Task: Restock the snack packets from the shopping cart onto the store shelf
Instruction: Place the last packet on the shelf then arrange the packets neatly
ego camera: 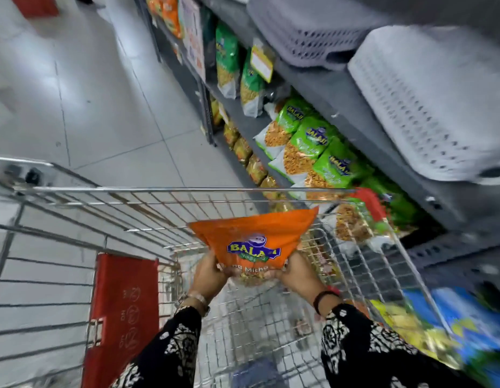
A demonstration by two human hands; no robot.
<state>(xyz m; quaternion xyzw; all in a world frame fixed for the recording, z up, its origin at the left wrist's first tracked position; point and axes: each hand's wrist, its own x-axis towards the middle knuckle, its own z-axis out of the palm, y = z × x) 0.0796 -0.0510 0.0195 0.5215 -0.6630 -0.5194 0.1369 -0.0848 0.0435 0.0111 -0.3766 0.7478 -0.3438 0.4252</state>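
An orange snack packet with a blue and yellow logo is held up over the wire shopping cart. My left hand grips its lower left corner and my right hand grips its lower right corner. The packet's bottom edge is hidden behind my fingers. The grey store shelf runs along the right, with green snack packets lying in a row just beyond the cart's far right corner.
A red fold-down child seat flap hangs inside the cart at the left. Grey plastic baskets sit on the shelf above the green packets. Blue and yellow packets fill the lower right. Tiled floor stretches left of the shelving.
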